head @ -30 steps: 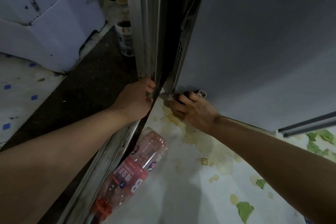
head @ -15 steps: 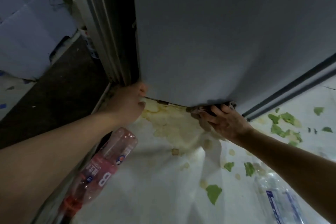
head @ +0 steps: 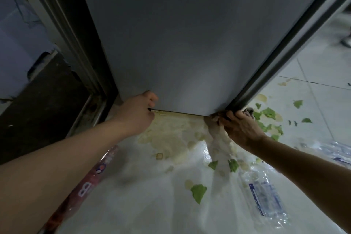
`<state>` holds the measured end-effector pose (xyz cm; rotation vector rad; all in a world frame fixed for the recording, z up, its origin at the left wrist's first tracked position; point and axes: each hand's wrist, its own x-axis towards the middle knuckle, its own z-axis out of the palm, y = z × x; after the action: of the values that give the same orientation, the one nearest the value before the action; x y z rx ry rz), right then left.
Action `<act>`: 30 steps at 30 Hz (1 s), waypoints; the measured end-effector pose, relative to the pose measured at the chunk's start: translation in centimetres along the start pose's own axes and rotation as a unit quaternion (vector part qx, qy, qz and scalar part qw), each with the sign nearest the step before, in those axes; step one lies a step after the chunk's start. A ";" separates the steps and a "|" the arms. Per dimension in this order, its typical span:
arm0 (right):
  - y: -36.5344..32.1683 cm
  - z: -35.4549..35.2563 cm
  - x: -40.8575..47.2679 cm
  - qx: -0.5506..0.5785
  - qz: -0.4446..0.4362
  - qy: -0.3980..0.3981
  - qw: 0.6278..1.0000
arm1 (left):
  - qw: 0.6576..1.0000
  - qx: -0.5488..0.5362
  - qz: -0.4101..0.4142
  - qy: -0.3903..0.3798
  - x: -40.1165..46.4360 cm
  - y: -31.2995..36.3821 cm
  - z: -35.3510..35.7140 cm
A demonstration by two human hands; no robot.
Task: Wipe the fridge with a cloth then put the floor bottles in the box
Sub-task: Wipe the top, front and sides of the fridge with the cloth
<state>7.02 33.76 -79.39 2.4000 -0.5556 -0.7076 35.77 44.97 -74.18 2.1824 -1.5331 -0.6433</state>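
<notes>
Nearest, at 7 o'clock: pink bottle (head: pixel 91 182) lying on the floor, partly under the left forearm. At 5 o'clock: clear bottle (head: pixel 266 195) with a blue label, also flat on the floor (head: pixel 142 195); another clear plastic one (head: pixel 334 152) at 3 o'clock, blurred, probably a bottle. None boxed yet. No box I can be sure of; the pale shape at 9 o'clock (head: pixel 17 59) might be one.

Mid-frame: left hand (head: pixel 135 113) grips the bottom left corner of the fridge door (head: pixel 180 43), fingers curled round the edge. Right hand (head: pixel 240 126) at the bottom right corner, fingers curled over the cloth (head: pixel 248 111), pressing it to the lower edge. Cloth mostly hidden by the hand, only a bunched bit shows past the knuckles.

Judgement: still on the wipe step, bottle step not started.

Risks:
- Floor under the door has a yellowish spill (head: pixel 176 135) and green leaf scraps (head: pixel 198 193) from 6 to 2 o'clock. Cloth dragging low picks that up and smears it onto the door.
- Wet floor plus loose bottles near the knees: slip or roll hazard when shifting weight.
- Fingers at the door's lower edge: a pinch if the door swings shut.

In the way: the pink bottle sits under the left arm's path. Far left at 9–10 o'clock: door frame (head: pixel 62 30) and dark floor strip (head: pixel 38 104).
</notes>
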 end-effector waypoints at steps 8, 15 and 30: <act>2.1 -3.2 -4.0 0.061 0.154 0.101 0.981 | 0.999 0.006 0.041 -0.015 -0.6 3.0 -0.7; 1.8 -7.2 -8.0 0.410 0.351 0.244 0.806 | 0.988 0.088 0.125 -0.003 -1.6 7.9 -1.6; -0.1 -2.1 -0.3 0.807 0.469 0.158 0.322 | 0.862 0.240 0.413 0.170 -0.5 14.2 -2.1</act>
<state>8.05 34.90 -77.89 2.1776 -3.0842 1.6836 26.04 41.02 -64.45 1.5125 -2.3170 0.4189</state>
